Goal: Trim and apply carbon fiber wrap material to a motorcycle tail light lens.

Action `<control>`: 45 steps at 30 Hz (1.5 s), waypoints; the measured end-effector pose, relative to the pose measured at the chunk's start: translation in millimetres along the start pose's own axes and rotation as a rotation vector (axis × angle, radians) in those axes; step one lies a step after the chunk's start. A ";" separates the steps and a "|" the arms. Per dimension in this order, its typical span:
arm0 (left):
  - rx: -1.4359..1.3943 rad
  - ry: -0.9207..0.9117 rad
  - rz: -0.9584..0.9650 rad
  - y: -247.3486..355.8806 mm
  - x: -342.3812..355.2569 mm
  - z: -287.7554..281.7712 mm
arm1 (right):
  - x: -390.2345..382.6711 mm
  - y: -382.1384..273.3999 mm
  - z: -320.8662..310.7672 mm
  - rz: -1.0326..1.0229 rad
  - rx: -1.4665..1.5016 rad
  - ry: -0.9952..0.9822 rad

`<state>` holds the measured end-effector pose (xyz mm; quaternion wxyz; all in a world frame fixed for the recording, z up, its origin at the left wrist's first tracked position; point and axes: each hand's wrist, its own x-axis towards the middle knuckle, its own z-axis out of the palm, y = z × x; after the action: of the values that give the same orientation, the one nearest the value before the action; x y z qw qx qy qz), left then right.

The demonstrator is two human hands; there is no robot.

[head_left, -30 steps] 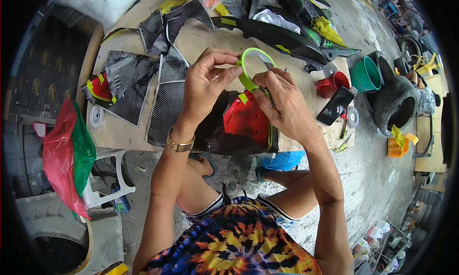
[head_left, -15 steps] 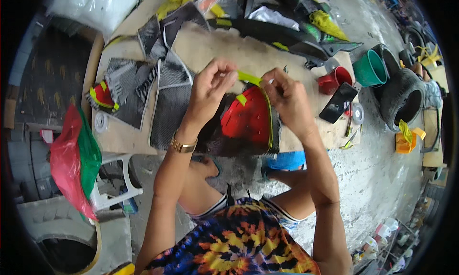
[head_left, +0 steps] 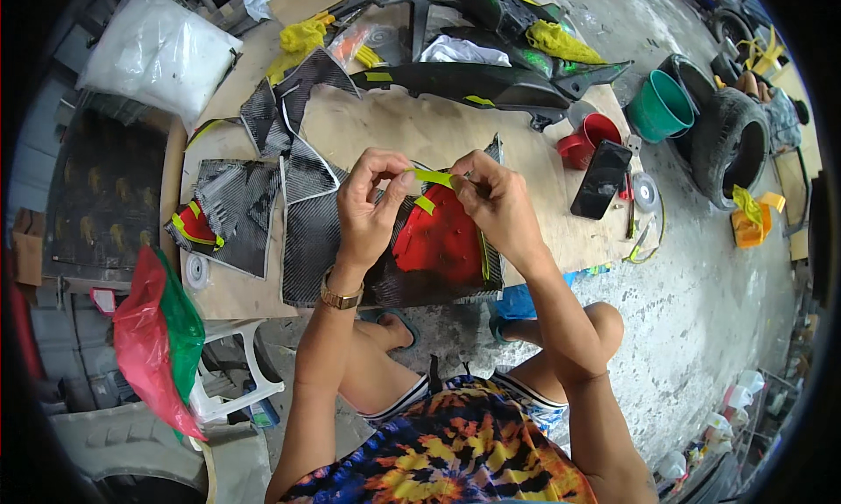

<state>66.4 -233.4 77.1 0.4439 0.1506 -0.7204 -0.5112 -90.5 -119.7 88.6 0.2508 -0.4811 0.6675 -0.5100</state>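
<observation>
Between my two hands a short strip of yellow-green tape (head_left: pixel 433 177) is stretched, pinched at both ends. My left hand (head_left: pixel 372 197) grips its left end between thumb and fingertips. At the other end my right hand (head_left: pixel 491 199) pinches it, fingers curled. Below them lies a red panel (head_left: pixel 436 243) with dark smudges, edged on the right with the same tape and bearing a small tape piece at its upper left. Dark woven carbon-look cloth (head_left: pixel 311 241) lies under and beside the panel, partly hidden by my left wrist.
A smaller red taped part (head_left: pixel 194 226) rests on cloth at the left, near a white tape roll (head_left: pixel 197 271). Right of the panel are a phone (head_left: pixel 602 181), a red mug (head_left: pixel 590 139) and another tape roll (head_left: pixel 646 191). A long black fairing (head_left: pixel 438 81) lies across the back.
The view has shifted, so the table sits differently in it. Both hands still hold the strip, now closer together and over the panel's upper edge.
</observation>
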 end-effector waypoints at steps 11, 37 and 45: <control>0.071 -0.048 -0.079 10.5 -3.3 -16.2 | -70.6 115.3 -55.1 0.138 -0.478 0.195; 0.447 -0.219 -0.125 -60.5 6.3 15.8 | -10.0 103.2 37.0 0.344 0.370 0.135; 0.290 -0.406 -0.385 -82.9 11.4 4.7 | -3.1 113.1 43.0 0.286 0.064 0.209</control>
<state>36.6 -274.0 10.1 0.1598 0.2409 -0.8179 -0.4974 -97.5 -133.9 -31.4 0.2651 -0.3177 0.7350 -0.5372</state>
